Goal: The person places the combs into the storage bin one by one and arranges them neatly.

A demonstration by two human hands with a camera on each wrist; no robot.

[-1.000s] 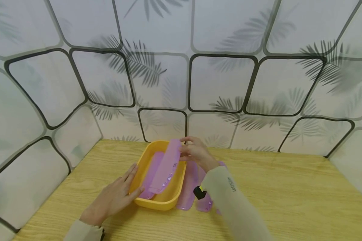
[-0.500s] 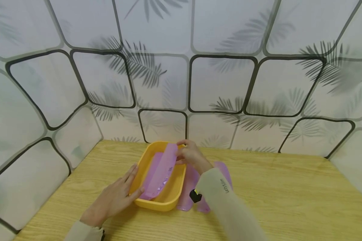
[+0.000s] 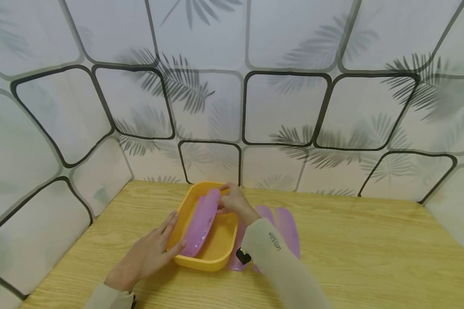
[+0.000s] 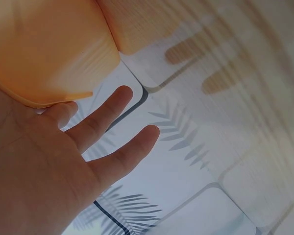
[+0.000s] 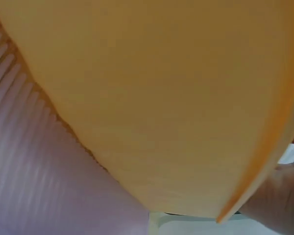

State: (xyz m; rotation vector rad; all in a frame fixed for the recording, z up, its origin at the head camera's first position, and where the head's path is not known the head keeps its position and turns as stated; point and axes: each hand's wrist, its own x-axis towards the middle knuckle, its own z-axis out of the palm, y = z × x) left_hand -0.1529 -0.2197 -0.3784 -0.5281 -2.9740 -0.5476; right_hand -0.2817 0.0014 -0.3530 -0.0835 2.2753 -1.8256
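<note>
The yellow tray point(image 3: 220, 236) sits low and left of centre in the frame, its far rim near the patterned wall point(image 3: 272, 165). Its floor shows right of the purple comb point(image 3: 203, 225) inside; wooden tabletop point(image 3: 371, 253) stretches lower right, past loose purple combs point(image 3: 288, 227) beside the tray. The comb's long axis slants from upper right to lower left, its upper end pinched by the right hand point(image 3: 233, 201). Well apart, the left hand point(image 3: 148, 253) lies straight-fingered against the tray's left side.
</note>
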